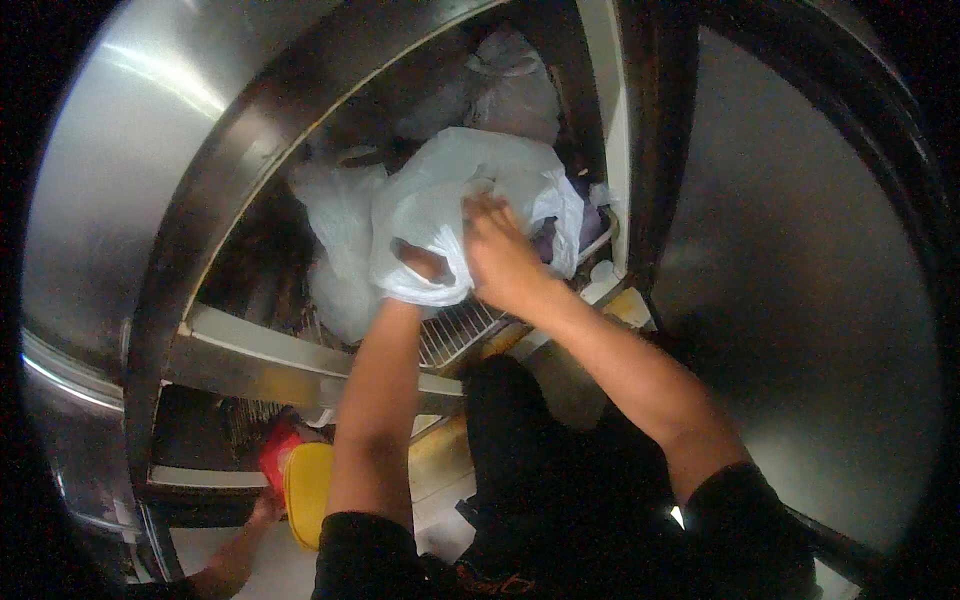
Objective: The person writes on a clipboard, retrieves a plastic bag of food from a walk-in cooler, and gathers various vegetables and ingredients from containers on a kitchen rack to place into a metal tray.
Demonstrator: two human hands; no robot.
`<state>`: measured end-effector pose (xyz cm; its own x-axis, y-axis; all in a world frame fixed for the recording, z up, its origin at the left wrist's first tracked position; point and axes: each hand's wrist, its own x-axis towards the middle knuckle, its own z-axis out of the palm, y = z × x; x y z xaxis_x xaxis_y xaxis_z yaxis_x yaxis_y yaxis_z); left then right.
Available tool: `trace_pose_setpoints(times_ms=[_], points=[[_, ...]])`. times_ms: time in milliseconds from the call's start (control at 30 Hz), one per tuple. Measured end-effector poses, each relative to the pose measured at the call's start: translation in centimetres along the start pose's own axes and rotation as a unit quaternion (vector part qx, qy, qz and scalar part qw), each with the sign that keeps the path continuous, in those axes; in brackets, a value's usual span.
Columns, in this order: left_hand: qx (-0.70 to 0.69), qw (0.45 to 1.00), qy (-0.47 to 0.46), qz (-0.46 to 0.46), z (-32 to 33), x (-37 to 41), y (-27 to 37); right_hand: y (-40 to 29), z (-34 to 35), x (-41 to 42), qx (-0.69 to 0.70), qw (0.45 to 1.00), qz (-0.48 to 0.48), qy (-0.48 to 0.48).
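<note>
A white plastic carrier bag (442, 180) sits in the open compartment of a steel refrigerator in front of me. My left hand (424, 264) reaches into or under the bag; a patch of skin shows through the handle opening, and the fingers are hidden. On top of the bag is my right hand (499, 240), its fingers curled against the plastic. Whether they pinch the film is too blurred to tell. The bag's other handle (564, 217) hangs on the right, with something purple (594, 223) behind it.
More plastic bags, one on the left (341, 217) and a tied one at the back (514, 90), fill the compartment. Under them is a white wire shelf (457, 334). An open steel door (795, 300) stands right. At lower left, another person's hand (264, 508) is beside a yellow container (309, 491) and a red package (279, 450).
</note>
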<state>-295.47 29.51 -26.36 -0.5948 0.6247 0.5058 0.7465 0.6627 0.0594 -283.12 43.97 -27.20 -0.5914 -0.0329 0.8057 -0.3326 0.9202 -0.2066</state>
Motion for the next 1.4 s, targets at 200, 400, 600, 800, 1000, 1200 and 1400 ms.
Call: trace_pose_setpoints(times_ms=[200, 400, 600, 800, 1000, 1200, 1400], points=[[-0.002, 1.0, 0.002, -0.003, -0.4, 0.0, -0.8, -0.4, -2.4, -9.4, 0.134, 0.936, 0.097, -0.311], [-0.009, 1.0, 0.005, 0.005, -0.3, 0.5, -0.5, 13.7, 2.5, -9.3, -0.126, 0.912, 0.362, -0.148], [-0.013, 1.0, 0.01, 0.002, -1.2, 1.5, -2.0, 16.1, 7.0, -9.2, -0.153, 0.9, 0.393, -0.11], [0.009, 1.0, 0.026, 0.001, -1.2, 5.7, -4.5, 18.7, 5.9, -10.1, 0.018, 0.902, 0.417, -0.112], [0.099, 0.995, -0.02, 0.006, -1.3, 5.9, -6.4, 6.4, -5.3, -2.1, 0.211, 0.928, 0.247, 0.182], [0.255, 0.945, 0.204, 0.018, 3.2, 6.5, -8.1, 0.5, -3.7, 2.4, 0.087, 0.973, 0.001, -0.215], [0.074, 0.997, 0.008, 0.002, 2.6, 6.2, -7.2, 3.5, -0.2, 1.7, 0.008, 0.948, 0.072, -0.31]])
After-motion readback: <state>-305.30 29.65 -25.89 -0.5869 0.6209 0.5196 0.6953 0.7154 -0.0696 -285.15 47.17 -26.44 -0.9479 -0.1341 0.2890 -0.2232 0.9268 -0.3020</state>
